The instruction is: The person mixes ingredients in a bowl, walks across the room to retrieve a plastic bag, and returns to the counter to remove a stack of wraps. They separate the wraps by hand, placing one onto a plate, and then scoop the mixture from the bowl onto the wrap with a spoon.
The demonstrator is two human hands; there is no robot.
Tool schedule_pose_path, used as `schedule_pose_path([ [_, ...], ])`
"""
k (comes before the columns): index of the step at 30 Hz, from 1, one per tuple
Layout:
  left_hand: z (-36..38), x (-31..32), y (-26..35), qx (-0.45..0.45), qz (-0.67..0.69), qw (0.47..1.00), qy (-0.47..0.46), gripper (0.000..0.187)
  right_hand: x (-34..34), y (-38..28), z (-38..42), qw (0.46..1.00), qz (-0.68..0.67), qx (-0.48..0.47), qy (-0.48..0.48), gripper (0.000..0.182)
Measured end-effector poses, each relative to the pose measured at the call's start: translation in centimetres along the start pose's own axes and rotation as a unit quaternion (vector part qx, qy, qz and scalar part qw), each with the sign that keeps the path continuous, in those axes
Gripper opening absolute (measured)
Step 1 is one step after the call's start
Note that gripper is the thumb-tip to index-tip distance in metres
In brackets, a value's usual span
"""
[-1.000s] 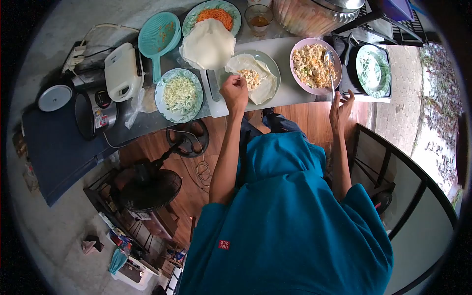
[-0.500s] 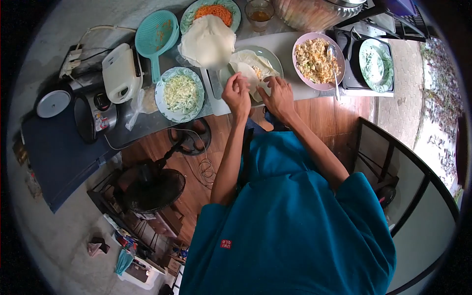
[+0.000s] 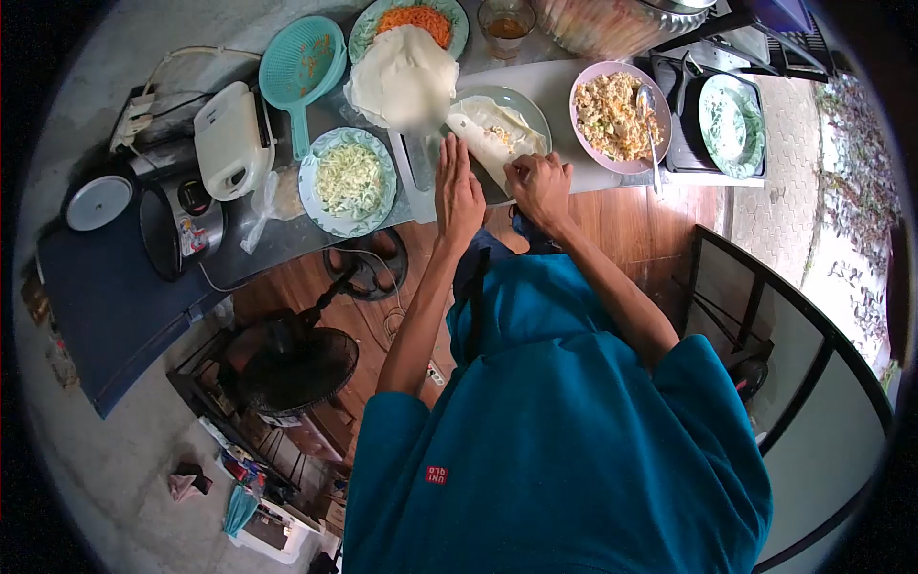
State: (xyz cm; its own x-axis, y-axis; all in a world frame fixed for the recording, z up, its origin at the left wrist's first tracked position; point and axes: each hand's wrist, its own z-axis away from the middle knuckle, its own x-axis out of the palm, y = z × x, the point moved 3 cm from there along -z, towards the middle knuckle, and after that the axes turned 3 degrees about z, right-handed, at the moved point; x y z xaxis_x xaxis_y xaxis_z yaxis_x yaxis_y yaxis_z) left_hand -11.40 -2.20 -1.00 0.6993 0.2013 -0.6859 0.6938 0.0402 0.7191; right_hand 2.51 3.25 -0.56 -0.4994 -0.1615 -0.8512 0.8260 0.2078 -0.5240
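Note:
A thin pale wrapper lies on a green plate, its near side folded up over part of a crumbly orange-white filling. My left hand rests at the wrapper's left edge with its fingers straight and close together. At the near right edge, the curled fingers of my right hand pinch the wrapper. Behind and to the left, a stack of round wrappers partly covers a plate of shredded carrot. The plate stands on a white cutting board.
On the right is a pink bowl of crumbly filling with a spoon. Shredded cabbage fills a plate on the left, near a teal strainer. A glass stands at the back, a patterned plate far right.
The near side of the wrapper has come up over the filling. My left hand has straightened its fingers along the left edge; my right hand has shifted slightly nearer to me.

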Motion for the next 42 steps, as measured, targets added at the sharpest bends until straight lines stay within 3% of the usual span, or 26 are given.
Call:
schedule_pose_path([
  [4,0.2,0.7,0.1,0.012,-0.062,0.996,-0.061,0.064,0.1,0.1,0.3,0.999,0.026,-0.024,-0.008,0.021],
  [8,0.2,1.1,0.1,0.02,-0.066,0.995,-0.075,0.067,1.0,0.2,-0.5,1.0,0.017,-0.005,0.022,0.025],
  [13,0.8,1.3,0.4,0.009,-0.056,0.995,-0.086,0.066,0.9,-0.8,-1.4,0.999,-0.018,0.012,-0.042,0.032],
  [17,1.1,1.8,0.2,0.017,-0.089,0.992,-0.087,0.066,1.3,-0.8,-1.6,0.996,-0.08,0.029,-0.034,0.033],
  [20,1.3,2.1,0.3,0.018,-0.092,0.992,-0.091,0.066,1.1,-1.4,-1.8,0.99,-0.133,0.05,-0.005,0.03],
  [25,1.7,2.0,0.7,0.015,-0.112,0.988,-0.103,0.068,1.0,-1.7,-2.4,0.991,-0.13,-0.017,0.038,0.018],
  [32,1.5,1.7,1.2,0.006,-0.121,0.988,-0.095,0.072,0.2,-0.7,-3.2,0.996,-0.075,-0.033,0.019,0.004],
  [38,1.3,2.1,1.2,0.025,-0.16,0.98,-0.116,0.072,-0.6,0.5,-2.8,0.992,-0.037,-0.085,0.09,0.028],
  [41,1.6,2.1,1.3,0.025,-0.138,0.984,-0.11,0.072,0.4,1.6,-3.0,0.994,-0.045,-0.072,0.069,0.044],
  [42,1.5,2.1,1.3,0.02,-0.132,0.985,-0.107,0.073,1.4,2.0,-3.5,0.998,-0.012,-0.059,0.008,0.049],
])
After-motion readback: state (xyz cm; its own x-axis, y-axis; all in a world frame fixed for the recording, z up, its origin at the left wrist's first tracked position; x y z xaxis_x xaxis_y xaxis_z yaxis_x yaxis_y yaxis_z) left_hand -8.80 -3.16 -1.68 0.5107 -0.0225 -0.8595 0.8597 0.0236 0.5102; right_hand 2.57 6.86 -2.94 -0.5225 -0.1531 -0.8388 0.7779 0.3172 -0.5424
